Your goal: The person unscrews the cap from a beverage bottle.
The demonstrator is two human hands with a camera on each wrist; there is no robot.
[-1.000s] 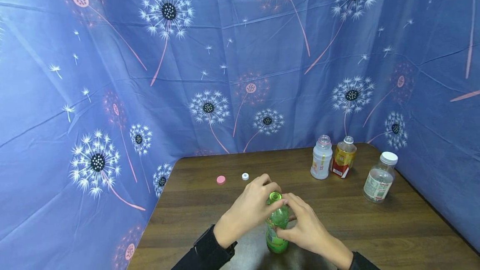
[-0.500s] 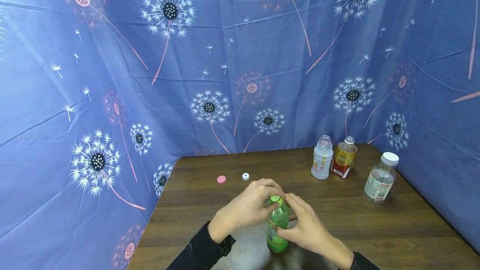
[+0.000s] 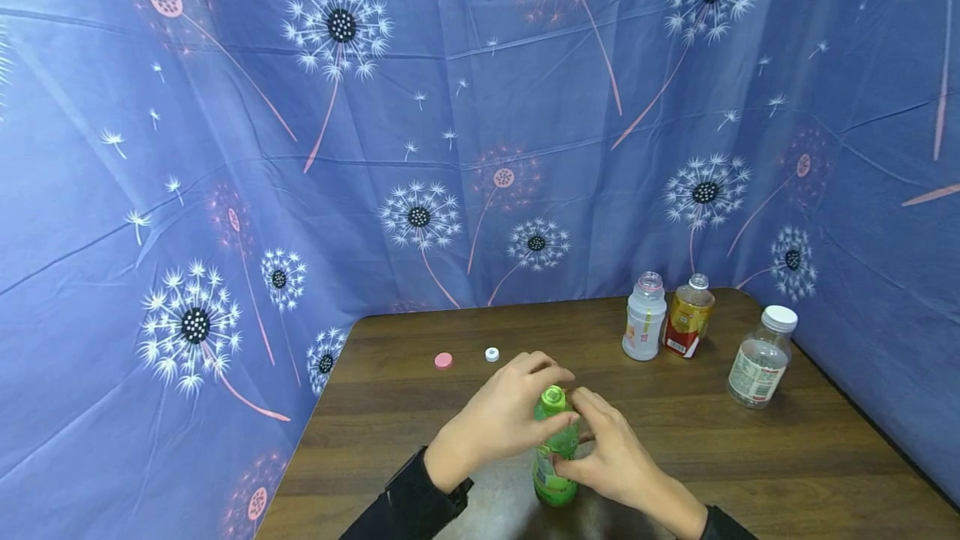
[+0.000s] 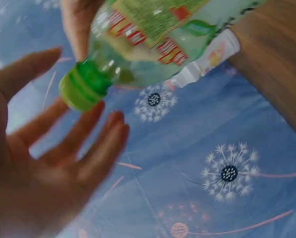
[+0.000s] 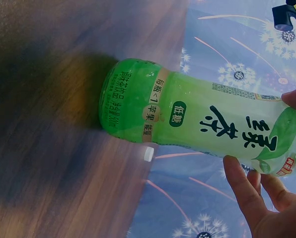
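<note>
A green tea bottle (image 3: 555,486) stands upright near the front of the table, its green cap (image 4: 83,87) on the neck. The right hand (image 3: 618,461) holds the bottle's upper body between thumb and fingers; its fingers show against the printed label (image 5: 227,124) in the right wrist view. Around the cap hovers the left hand (image 3: 502,415), its thumb and fingers spread apart. In the left wrist view the left thumb (image 4: 31,69) stands off to one side of the cap, while the fingertips come right up to its other side.
A pink cap (image 3: 443,361) and a small white cap (image 3: 491,354) lie beyond the left hand. At the back right stand an uncapped whitish bottle (image 3: 643,327), a yellow-and-red labelled bottle (image 3: 686,323) and a clear white-lidded jar (image 3: 757,369). A patterned blue cloth (image 3: 480,123) hangs behind the table.
Half a second ago the left fingers were closed over the cap; now they have spread and lifted off it. The right hand and bottle have stayed in place.
</note>
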